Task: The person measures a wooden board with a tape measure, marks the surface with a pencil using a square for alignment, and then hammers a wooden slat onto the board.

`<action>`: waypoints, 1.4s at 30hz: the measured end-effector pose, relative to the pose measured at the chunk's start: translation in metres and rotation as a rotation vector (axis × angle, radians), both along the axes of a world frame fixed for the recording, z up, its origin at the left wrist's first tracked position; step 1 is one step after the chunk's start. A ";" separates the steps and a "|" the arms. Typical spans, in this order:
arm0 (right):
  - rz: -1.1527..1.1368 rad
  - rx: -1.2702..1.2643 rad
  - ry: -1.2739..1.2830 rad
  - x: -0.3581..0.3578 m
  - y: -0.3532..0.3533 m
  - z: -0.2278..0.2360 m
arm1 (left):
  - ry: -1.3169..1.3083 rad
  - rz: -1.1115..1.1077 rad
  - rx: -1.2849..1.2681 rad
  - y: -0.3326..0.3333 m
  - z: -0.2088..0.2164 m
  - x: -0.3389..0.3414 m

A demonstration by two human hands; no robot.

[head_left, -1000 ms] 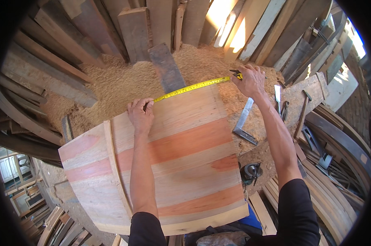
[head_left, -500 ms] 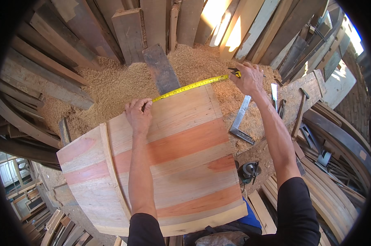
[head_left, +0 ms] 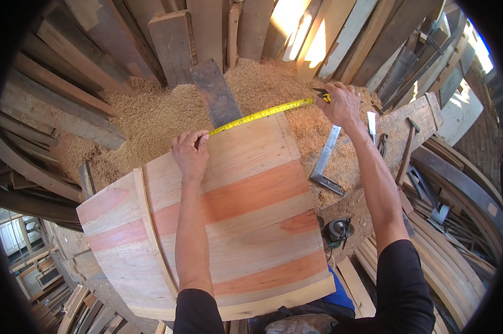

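A wide wooden panel [head_left: 251,195] made of pale and reddish strips lies before me, with a narrow batten [head_left: 151,222] across its left part. Along its far edge stretches the yellow blade of a tape measure [head_left: 262,114]. At the blade's left end, my left hand [head_left: 191,153] is closed on it, resting at the panel's far edge. My right hand [head_left: 341,106] grips the tape's case beyond the far right corner; the fingers hide most of the case. A thin dark pointed thing also sticks out from that hand, its kind unclear.
Right of the panel lie a metal try square [head_left: 325,157], a light-bladed tool [head_left: 371,123] and a hammer [head_left: 407,151]. A round power tool [head_left: 338,229] sits lower down. Sawdust surrounds a dark board [head_left: 215,93] beyond the panel. Planks lean at the back and pile up on the right.
Both hands have shifted slightly to the right, carrying the tape along the panel's far edge. The blade stays stretched between them; the panel looks unmoved.
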State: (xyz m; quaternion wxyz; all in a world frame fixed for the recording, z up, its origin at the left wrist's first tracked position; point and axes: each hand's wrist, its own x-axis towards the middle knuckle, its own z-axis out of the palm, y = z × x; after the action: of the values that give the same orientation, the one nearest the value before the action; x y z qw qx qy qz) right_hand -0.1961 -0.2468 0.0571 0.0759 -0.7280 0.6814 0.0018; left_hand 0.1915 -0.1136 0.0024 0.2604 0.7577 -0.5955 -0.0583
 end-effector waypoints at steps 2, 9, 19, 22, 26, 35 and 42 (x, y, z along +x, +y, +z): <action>-0.005 0.013 0.004 0.000 0.000 0.001 | -0.011 0.000 0.000 0.000 0.000 -0.001; -0.016 -0.036 -0.017 -0.007 -0.001 -0.007 | 0.012 -0.001 -0.017 -0.003 -0.002 -0.003; -0.027 0.020 -0.003 -0.006 -0.001 -0.001 | 0.026 -0.015 -0.015 -0.004 -0.002 -0.005; -0.019 -0.001 -0.007 -0.009 -0.002 -0.003 | -0.003 -0.011 0.004 -0.004 -0.001 -0.006; -0.028 0.003 -0.006 -0.007 -0.003 -0.001 | -0.005 -0.015 -0.004 -0.004 0.003 -0.008; -0.018 -0.003 -0.003 -0.010 -0.005 -0.004 | 0.004 -0.003 0.029 -0.004 0.005 -0.010; -0.018 -0.008 -0.007 -0.010 -0.005 -0.004 | -0.003 -0.003 0.009 -0.005 0.001 -0.009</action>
State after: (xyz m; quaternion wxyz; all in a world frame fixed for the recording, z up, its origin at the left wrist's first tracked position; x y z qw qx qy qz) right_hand -0.2065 -0.2513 0.0533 0.0756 -0.7223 0.6875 -0.0039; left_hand 0.1827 -0.1186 0.0032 0.2557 0.7580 -0.5970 -0.0602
